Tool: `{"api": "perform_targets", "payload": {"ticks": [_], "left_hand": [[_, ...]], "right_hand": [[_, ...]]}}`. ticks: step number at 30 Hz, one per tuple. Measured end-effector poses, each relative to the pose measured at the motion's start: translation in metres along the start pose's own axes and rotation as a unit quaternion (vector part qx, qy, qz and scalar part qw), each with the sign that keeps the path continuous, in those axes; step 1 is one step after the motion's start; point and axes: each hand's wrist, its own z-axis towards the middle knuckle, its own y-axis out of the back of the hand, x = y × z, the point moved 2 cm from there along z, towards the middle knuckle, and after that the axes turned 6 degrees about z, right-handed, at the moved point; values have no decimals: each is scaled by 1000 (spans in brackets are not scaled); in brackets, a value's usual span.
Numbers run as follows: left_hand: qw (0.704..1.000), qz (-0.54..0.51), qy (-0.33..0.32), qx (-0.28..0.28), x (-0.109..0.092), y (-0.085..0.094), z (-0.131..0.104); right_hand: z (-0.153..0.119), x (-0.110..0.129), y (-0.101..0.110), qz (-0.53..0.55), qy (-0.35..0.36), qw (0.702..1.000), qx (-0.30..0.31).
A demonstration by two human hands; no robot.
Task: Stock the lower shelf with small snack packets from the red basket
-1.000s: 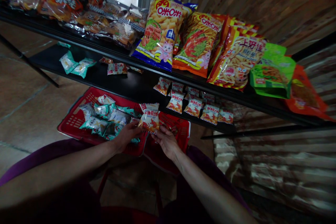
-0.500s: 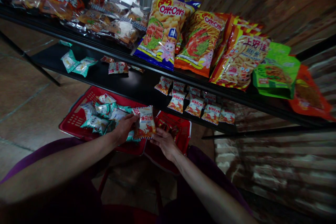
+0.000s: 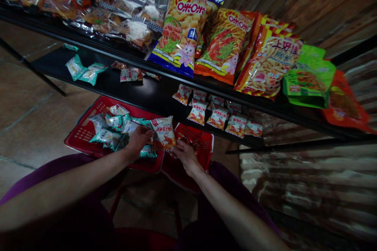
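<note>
Between my two hands is a small white-and-orange snack packet point(image 3: 164, 132), its printed face turned up. My left hand point(image 3: 139, 140) pinches its left edge, and my right hand point(image 3: 185, 153) grips its lower right corner. The packet is held above the place where two red baskets meet. In the left red basket point(image 3: 77, 138) lie several teal-and-white snack packets point(image 3: 109, 138). The right red basket point(image 3: 207, 141) is partly covered by my right hand; red packaging shows inside it.
On the lower black shelf point(image 3: 160, 101) stand several orange-and-white packets point(image 3: 218, 117) at the right, with teal packets point(image 3: 92, 73) at the left. The upper shelf holds large snack bags point(image 3: 179, 31) and wrapped breads point(image 3: 118, 27). A corrugated wall point(image 3: 309, 188) is at the right.
The packet has tilted slightly and risen a little between my hands. Both hands keep their hold. The view has shifted slightly.
</note>
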Motion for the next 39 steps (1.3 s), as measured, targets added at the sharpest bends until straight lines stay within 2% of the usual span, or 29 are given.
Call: {"api": "perform_targets", "payload": {"ticks": [2,5,10,12,15,17,18,21,25,28,31,34,37,39], "left_hand": [[999,26,-21,-15,-2,0,-2],[997,57,-50,24,-2,-3,-5],[978,125,-159,46,-4,-6,-9],[977,120,-163,62,-3,-8,-10],[988,64,-111,87,-2,-11,-13],[990,-2,-58,125,-1,-15,-16],[988,-35,-31,147,-2,-16,-18],[978,-109,18,178,-5,-19,-23],[966,-173,49,186,-9,-18,-23],[959,-208,75,179,-7,-17,-18],[953,-232,98,168,-2,-16,-12],[952,-237,115,159,1,-14,-7],[955,-229,122,142,-2,-10,-4],[957,-227,128,129,-6,-7,-4]], "right_hand": [[5,1,5,2,21,1000,-20],[10,3,9,7,29,999,-29],[9,2,6,-7,30,999,-23],[9,0,5,-32,45,998,-29],[10,-1,7,-122,93,987,-47],[8,3,8,-228,168,958,-46],[6,6,7,-286,214,933,-37],[-5,16,2,-427,341,837,0],[-18,23,-7,-542,432,720,30],[-24,21,-13,-570,478,666,47],[-28,14,-18,-577,503,640,72],[-30,10,-21,-575,510,633,94],[-32,11,-22,-555,513,644,113],[-33,14,-21,-529,510,668,114]]}}
